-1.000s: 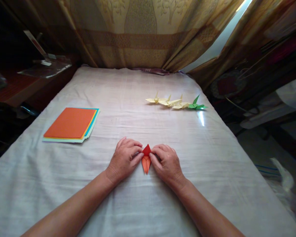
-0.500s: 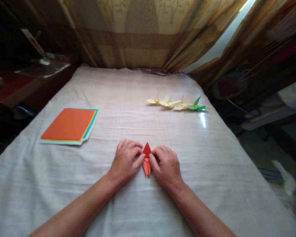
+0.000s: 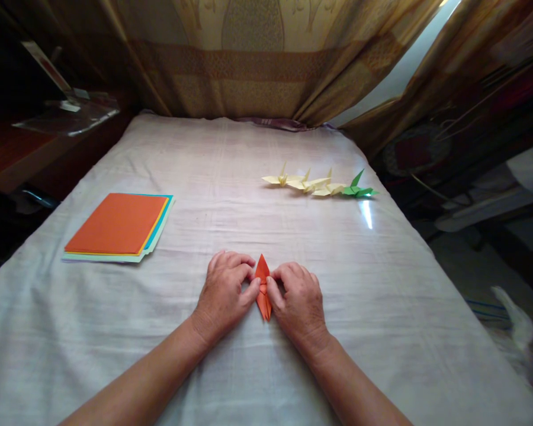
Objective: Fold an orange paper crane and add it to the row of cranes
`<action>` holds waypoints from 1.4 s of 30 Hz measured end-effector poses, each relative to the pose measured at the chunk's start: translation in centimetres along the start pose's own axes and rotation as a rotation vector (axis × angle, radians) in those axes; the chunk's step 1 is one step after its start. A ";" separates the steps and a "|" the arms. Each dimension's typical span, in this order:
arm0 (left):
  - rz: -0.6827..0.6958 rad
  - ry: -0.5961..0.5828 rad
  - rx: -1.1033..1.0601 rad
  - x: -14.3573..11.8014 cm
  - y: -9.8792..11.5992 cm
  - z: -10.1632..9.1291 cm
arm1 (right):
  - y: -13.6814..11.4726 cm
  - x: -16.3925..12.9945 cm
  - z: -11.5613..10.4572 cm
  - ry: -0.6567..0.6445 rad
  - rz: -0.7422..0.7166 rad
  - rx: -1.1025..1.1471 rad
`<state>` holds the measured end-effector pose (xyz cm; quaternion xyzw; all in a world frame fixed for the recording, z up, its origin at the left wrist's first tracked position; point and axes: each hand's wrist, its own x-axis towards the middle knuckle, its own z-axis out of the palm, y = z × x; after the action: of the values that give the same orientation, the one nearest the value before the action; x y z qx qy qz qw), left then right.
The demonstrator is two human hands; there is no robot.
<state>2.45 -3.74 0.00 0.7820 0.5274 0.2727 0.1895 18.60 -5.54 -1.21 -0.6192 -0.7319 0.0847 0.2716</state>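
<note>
A small folded orange paper piece (image 3: 263,289), narrow and pointed at both ends, lies on the white cloth (image 3: 249,171) in front of me. My left hand (image 3: 224,292) presses its left side with thumb and fingers. My right hand (image 3: 296,299) pinches and presses its right side. Both hands rest on the cloth with the paper squeezed between them.
A stack of coloured paper sheets (image 3: 118,226), orange on top, lies to the left. Three pale yellow paper cranes (image 3: 305,182) and a green paper crane (image 3: 356,188) sit in a row at the far right. Curtains hang behind; dark furniture flanks both sides.
The orange paper has been pressed narrower as my hands closed in on it from both sides. The view has shifted slightly.
</note>
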 end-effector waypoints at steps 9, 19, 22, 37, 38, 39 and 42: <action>0.020 0.009 0.045 0.0 -0.1 0.1 | 0.1 -0.1 0.0 -0.006 0.040 0.063; 0.003 -0.013 0.038 0.2 0.1 -0.3 | -0.2 0.0 -0.2 -0.043 0.023 0.071; 0.007 -0.012 0.042 0.1 0.0 -0.3 | -0.4 0.1 -0.3 -0.055 0.024 0.032; 0.097 -0.060 0.050 -0.1 -1.2 -0.5 | 1.3 -0.6 -0.6 -0.007 -0.023 0.266; 0.126 -0.060 0.058 -0.2 -1.3 -0.5 | 1.4 -1.0 -0.7 0.013 -0.029 0.257; 0.156 -0.062 0.070 -0.4 -1.3 -0.6 | 1.4 -1.5 -0.8 0.033 -0.033 0.232; 0.248 -0.081 0.116 -0.8 -1.3 -1.0 | 1.1 -2.9 -1.4 0.063 -0.047 0.130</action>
<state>0.63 -3.96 -0.16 0.8613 0.4335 0.2310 0.1299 20.48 -8.37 -1.44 -0.5852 -0.7302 0.1061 0.3363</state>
